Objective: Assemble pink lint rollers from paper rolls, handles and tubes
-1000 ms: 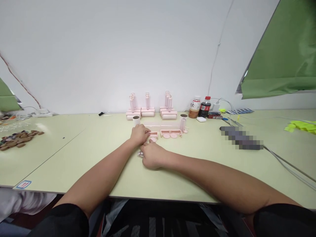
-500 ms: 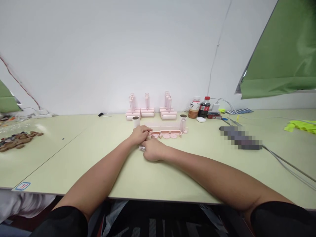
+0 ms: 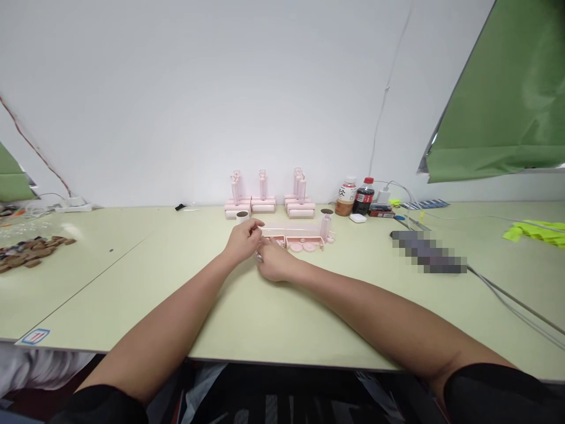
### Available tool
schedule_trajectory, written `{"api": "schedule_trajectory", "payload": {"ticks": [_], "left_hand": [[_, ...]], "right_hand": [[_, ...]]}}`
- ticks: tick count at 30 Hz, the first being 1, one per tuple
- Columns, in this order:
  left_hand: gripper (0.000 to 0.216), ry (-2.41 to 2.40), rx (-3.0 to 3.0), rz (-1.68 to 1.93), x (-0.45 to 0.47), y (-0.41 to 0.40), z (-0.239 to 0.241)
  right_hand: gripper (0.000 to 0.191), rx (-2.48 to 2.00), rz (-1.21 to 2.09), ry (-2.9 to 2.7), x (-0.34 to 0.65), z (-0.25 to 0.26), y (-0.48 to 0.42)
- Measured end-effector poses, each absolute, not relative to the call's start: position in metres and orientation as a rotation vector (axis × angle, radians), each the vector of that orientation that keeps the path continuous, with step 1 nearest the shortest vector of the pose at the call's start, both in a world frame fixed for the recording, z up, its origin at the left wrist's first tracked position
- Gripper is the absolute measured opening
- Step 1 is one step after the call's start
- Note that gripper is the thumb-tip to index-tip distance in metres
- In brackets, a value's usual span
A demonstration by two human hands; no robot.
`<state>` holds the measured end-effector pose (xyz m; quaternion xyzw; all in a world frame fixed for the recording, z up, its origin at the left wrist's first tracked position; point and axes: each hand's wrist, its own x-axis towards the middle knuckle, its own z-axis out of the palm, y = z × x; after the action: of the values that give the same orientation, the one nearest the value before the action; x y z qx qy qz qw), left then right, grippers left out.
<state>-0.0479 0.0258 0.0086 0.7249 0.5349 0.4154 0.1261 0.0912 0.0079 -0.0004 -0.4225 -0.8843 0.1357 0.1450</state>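
Observation:
My left hand [image 3: 242,241] is bent at the fingers, with thumb and index close together over the left end of the pink parts. Whatever lies between its fingertips is hidden. Beside it, my right hand [image 3: 276,261] is closed, and a small shiny clear piece [image 3: 259,257] shows at its left side. Just beyond the hands lies an open pink casing [image 3: 324,241], with round pink discs [image 3: 302,247] in front of it. My right hand covers part of its left half. A white roll [image 3: 242,217] with a dark hollow stands behind my left hand. A translucent pink cylinder [image 3: 325,226] stands at the right.
Several pink roller units [image 3: 301,206] with upright handles stand along the wall. A brown-and-white bottle [image 3: 345,197], a cola bottle [image 3: 364,197] and a white case [image 3: 358,218] are to their right. Cables and a blurred dark object [image 3: 426,250] lie farther right, brown pieces [image 3: 33,250] far left.
My left hand has drawn back slightly to the left, apart from my right hand. My right hand has shifted slightly forward, with the clear piece at its side.

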Motion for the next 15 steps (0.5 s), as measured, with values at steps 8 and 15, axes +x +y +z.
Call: {"api": "schedule_trajectory", "payload": {"ticks": [8,15], "left_hand": [[0.034,1.539,2.035,1.164,-0.031,-0.002,0.02],[0.027,1.367,1.823,1.457,-0.03,0.007,0.016]], "right_hand": [[0.016,-1.189,0.519,-2.278,0.102,0.014,-0.001],[0.02,-1.163,0.805,-2.176,0.143,0.003,-0.015]]}}
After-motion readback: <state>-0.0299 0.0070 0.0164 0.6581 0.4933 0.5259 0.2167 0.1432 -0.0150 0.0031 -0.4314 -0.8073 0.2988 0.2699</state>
